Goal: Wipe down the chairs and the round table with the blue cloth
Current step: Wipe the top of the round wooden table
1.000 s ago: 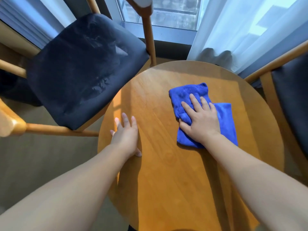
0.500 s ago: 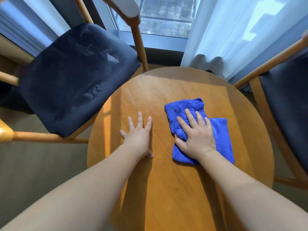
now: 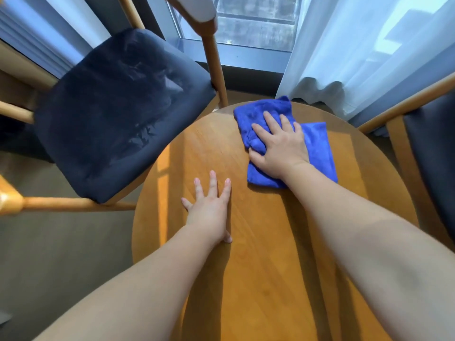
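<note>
Your right hand [image 3: 280,146] presses flat, fingers straight, on the blue cloth [image 3: 317,141]; left hand [image 3: 209,210] lies flat on the round table [image 3: 258,279]. Cloth looks soft, light and prone to bunching, so press mid-fold.

A blue cloth [image 3: 317,143] on a round table [image 3: 270,267] between two chairs.
The cloth, folded and rumpled, lies flat near the table's far edge, pressed under the right hand [image 3: 280,146]. The table is honey-coloured wood. The left chair [image 3: 118,114] has a dark, streaked seat pad in a light wooden frame; the right chair [image 3: 433,148] shows only partly.
</note>
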Demonstrator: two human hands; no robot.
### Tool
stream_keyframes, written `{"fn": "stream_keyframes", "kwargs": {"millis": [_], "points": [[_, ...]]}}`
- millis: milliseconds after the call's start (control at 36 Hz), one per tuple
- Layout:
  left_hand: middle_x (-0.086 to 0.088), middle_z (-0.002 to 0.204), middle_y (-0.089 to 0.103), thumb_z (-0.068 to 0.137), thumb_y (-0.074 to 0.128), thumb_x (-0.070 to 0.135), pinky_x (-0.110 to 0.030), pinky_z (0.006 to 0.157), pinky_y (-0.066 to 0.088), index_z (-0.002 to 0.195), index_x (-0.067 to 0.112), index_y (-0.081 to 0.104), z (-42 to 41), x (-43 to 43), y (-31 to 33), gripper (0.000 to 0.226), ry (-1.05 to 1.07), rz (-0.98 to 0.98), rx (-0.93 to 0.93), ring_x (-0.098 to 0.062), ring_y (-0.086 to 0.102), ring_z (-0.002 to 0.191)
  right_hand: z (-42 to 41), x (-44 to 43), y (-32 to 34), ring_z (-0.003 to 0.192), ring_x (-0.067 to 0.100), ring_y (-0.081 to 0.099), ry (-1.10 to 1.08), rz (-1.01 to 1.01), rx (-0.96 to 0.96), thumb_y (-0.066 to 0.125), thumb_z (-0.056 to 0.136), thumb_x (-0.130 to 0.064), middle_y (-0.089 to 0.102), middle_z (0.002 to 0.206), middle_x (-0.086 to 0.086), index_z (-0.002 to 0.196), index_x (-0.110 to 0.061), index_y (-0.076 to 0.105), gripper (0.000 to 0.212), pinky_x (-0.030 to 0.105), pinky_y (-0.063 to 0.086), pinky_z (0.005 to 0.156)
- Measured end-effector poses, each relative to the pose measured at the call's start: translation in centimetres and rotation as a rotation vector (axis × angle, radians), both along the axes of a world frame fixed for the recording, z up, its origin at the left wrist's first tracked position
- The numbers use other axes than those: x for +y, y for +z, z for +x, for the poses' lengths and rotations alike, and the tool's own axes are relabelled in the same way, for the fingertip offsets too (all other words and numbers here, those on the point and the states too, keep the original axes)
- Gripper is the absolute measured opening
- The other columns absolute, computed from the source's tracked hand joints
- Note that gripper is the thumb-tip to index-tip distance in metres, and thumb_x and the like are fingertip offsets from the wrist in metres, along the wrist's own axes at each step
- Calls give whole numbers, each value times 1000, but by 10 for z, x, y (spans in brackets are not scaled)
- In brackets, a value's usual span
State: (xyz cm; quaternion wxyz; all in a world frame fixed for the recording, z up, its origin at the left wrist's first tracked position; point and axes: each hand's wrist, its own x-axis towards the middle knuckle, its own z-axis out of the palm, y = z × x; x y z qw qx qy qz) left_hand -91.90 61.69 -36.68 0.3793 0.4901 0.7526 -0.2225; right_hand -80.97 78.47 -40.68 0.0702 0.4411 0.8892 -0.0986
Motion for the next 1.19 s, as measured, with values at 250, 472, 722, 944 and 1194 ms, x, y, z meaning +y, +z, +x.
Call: {"fn": "stream_keyframes", "kwargs": {"millis": [250,472,722,944,1194], "points": [[-4,150,-36,64,84,40,-67,109,10,144,33,-22,0,-2,-2,133,-6,3,12,-40,-23,139,-13,37,-3,145,34,17,-5,17,8,32,86,-64,16,161,0,145,-37,34,65,55,15,114],[-2,151,-34,62,85,40,-65,110,11,145,34,-21,1,-2,1,134,11,24,15,-39,-22,139,46,10,0,145,33,17,-144,-3,-10,35,86,-63,14,162,0,147,-36,32,66,53,15,114],[-1,152,-31,59,85,47,-63,109,17,146,35,-18,5,-2,4,136,-6,39,75,-37,-18,141,147,-74,-1,135,39,37,-307,-5,27,42,81,-57,38,152,6,136,-28,54,64,58,32,105],[-7,153,-28,64,84,42,-64,109,16,148,30,-14,21,3,10,130,-115,51,101,-36,-15,142,178,-98,1,138,38,34,-301,-21,-27,37,80,-59,35,154,6,138,-27,51,68,59,30,108],[-2,152,-31,63,85,40,-70,106,10,147,33,-14,75,23,-2,130,-238,82,-60,-36,-21,141,171,-90,-4,138,40,33,-266,36,-7,38,80,-58,35,154,8,138,-26,52,68,59,28,109]]}}
